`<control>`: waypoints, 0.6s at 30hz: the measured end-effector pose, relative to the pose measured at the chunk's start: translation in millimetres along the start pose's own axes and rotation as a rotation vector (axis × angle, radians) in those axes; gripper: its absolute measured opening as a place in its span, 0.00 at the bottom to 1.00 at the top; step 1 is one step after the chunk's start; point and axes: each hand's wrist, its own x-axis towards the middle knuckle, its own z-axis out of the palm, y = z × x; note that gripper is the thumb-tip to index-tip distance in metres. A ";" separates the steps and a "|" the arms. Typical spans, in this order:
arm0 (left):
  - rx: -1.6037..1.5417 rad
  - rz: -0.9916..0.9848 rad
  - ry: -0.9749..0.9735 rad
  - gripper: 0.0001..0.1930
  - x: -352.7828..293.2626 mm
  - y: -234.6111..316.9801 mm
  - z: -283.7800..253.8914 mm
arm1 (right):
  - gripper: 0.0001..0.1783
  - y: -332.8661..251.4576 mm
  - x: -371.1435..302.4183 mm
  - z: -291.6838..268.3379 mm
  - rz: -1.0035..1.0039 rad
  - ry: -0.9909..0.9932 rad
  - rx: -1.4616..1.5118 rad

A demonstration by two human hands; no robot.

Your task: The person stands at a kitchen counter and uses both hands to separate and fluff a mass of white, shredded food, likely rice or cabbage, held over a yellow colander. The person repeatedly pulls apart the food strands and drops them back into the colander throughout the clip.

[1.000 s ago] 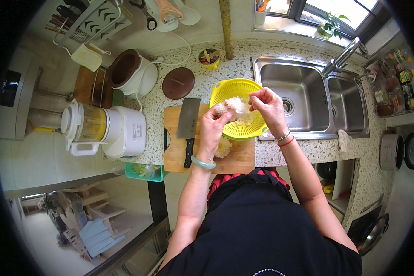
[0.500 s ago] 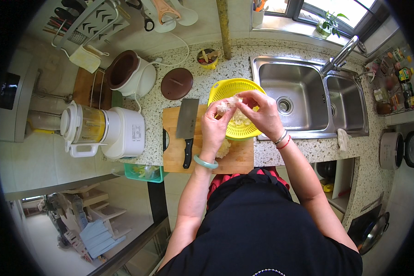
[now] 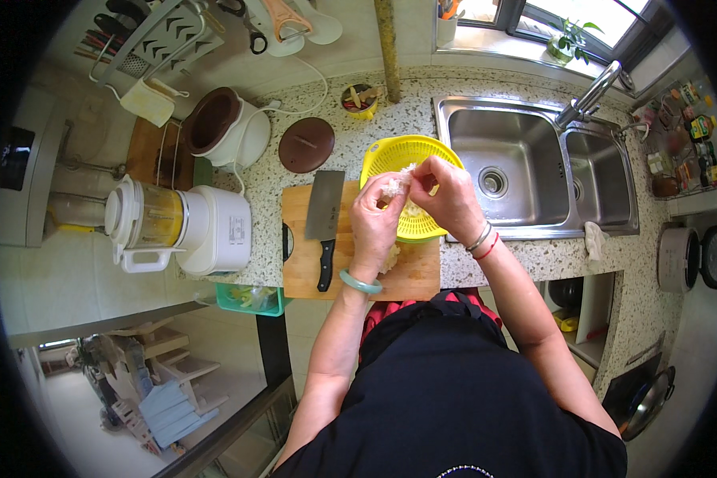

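Note:
Over the yellow colander (image 3: 410,147), my left hand (image 3: 374,221) has its fingers closed round a pale, frilly clump of white fungus (image 3: 393,188). My right hand (image 3: 452,195) meets it from the other side, thumb and fingertips pinched at the clump's edge. More white pieces lie inside the colander, partly hidden by my hands. Another pale clump (image 3: 390,257) rests on the wooden cutting board (image 3: 414,279), beside my left wrist. To the left on the board lies a cleaver (image 3: 324,209), its black handle toward me.
A double steel sink (image 3: 506,155) with a faucet (image 3: 593,95) is at right. On the left stand a white blender (image 3: 215,231) and a white cooker (image 3: 251,143); its brown lid (image 3: 306,145) lies nearby. A yellow cup (image 3: 362,113) sits behind. A green bin (image 3: 251,299) hangs at the counter's edge.
My right hand has turned and drawn in closer, its fingers now bunched at the clump. My left hand has shifted slightly and still holds the white fungus.

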 end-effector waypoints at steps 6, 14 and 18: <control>-0.087 -0.071 -0.040 0.09 -0.2 -0.8 -0.6 | 0.09 3.9 -4.2 4.7 0.115 0.042 0.037; -0.269 -0.272 -0.097 0.09 -2.6 -13.5 -5.1 | 0.07 17.4 -9.9 2.4 0.419 0.005 0.419; -0.492 -0.350 -0.134 0.12 -3.5 -17.7 -7.9 | 0.07 21.0 -5.7 -5.5 0.516 -0.009 0.601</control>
